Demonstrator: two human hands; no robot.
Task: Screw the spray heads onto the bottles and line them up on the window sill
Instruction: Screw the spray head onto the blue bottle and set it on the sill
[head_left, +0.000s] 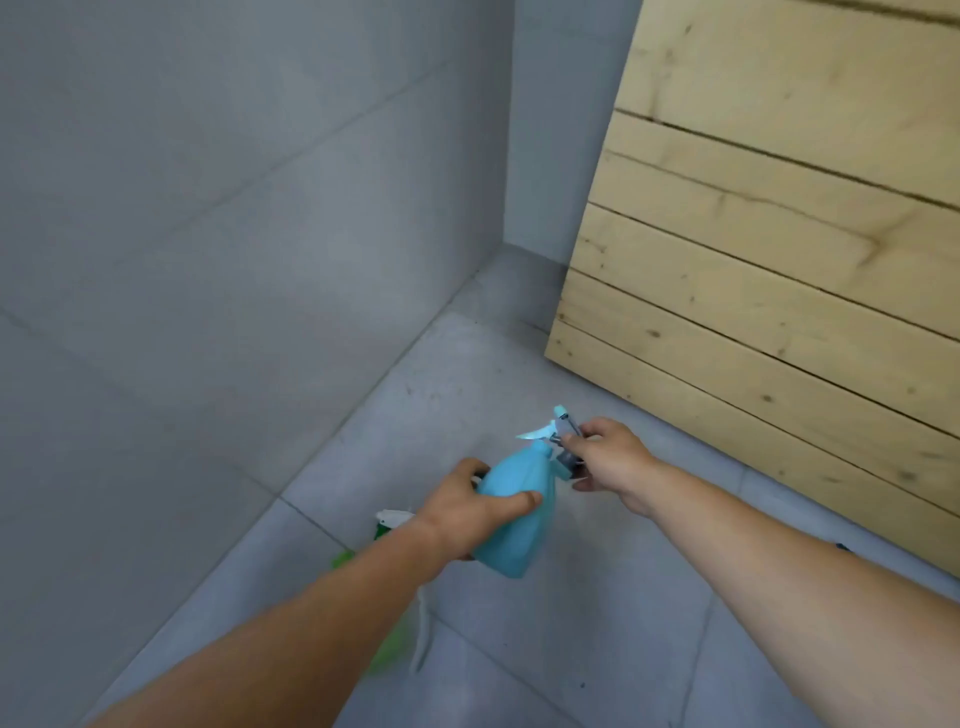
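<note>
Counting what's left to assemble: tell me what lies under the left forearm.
Under the left forearm lies a green bottle with a white spray head and a white tube on the floor. The arm covers most of the bottle.

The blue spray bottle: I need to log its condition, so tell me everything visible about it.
The blue spray bottle is light blue, looks like opaque plastic, and has a rounded body narrowing to a neck. It is held in the air above the grey tiled floor, tilted, with the neck pointing up and away. The left hand wraps its body, thumb across the front. The right hand grips the spray head at the neck, which has a pale trigger and turquoise nozzle. Whether it is fully screwed on cannot be told.
</note>
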